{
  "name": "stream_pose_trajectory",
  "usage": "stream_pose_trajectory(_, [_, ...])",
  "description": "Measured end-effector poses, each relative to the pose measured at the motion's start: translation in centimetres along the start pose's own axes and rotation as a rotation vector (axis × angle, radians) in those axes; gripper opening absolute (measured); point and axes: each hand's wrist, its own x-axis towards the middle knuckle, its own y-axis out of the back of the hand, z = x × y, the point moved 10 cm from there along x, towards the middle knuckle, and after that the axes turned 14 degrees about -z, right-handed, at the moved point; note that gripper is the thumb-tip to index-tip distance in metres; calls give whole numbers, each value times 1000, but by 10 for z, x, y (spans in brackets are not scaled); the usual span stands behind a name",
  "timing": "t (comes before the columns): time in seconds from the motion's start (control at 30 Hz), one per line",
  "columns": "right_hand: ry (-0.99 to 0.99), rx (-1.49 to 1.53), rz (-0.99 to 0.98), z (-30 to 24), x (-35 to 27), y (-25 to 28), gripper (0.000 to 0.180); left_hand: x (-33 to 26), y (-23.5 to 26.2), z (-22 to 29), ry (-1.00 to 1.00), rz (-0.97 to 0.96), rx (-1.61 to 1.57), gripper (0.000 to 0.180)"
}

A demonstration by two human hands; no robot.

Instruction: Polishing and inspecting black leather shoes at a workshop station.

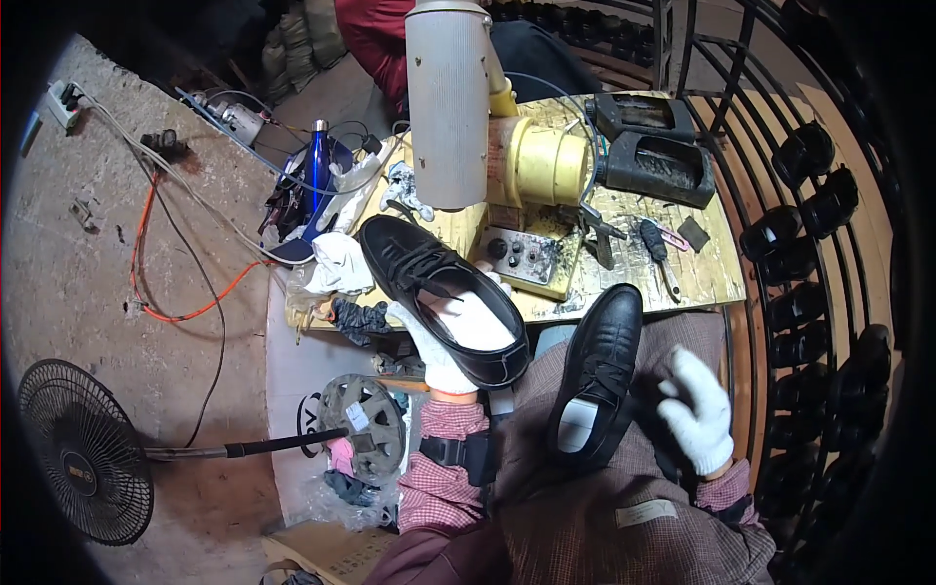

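1. Left hand (444,353): in a white knitted glove, it grasps a black lace-up shoe (441,292) from beneath, the fingers running up into the pale lining of the opening; the shoe is raised, toe pointing up and to the left, its leather smooth and glossy.
2. Right hand (698,408): also in a white knitted glove, fingers spread and loose, holding nothing; it hovers over the lap just to the right of a second black shoe (600,375).
3. Second black shoe: it lies on the checked fabric of the lap (575,507), toe pointing away toward the surface edge, heel opening with a pale insole nearest the person; it sits between the two hands.
4. Surface (707,273): a yellowish, stained top bearing a pale ribbed cylinder (446,102), a yellow drum-shaped housing (546,161), a grey control box with knobs (522,255), a black rectangular tray (653,146) and a screwdriver (658,252).
5. Left margin: a blue bottle (319,175), crumpled white cloth (336,263), an orange cable (146,263) and a black floor fan (83,458).
6. Right margin: curved black rack (741,127) carrying rows of black shoes (804,210).
7. A small pale rectangular label (645,512) is sewn on the checked fabric.
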Motion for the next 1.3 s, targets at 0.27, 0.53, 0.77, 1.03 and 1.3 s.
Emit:
stream_pose_trajectory(0.27, [99,-689,-701,-48,8,-93,45,36,12,3,-26,-224,-157,61])
stream_pose_trajectory(0.53, [92,-651,-785,-17,10,-120,42,59,20,36,-122,-75,183,63])
stream_pose_trajectory(0.77, [-20,-701,-844,6,5,-130,42,55,36,88,-265,169,322,80])
stream_pose_trajectory(1.03, [277,-294,-588,-52,24,-65,38,-25,41,68,-168,308,384,92])
stream_pose_trajectory(1.3, [436,133,-574,-111,6,-24,38,-104,-42,-103,498,-70,249,90])
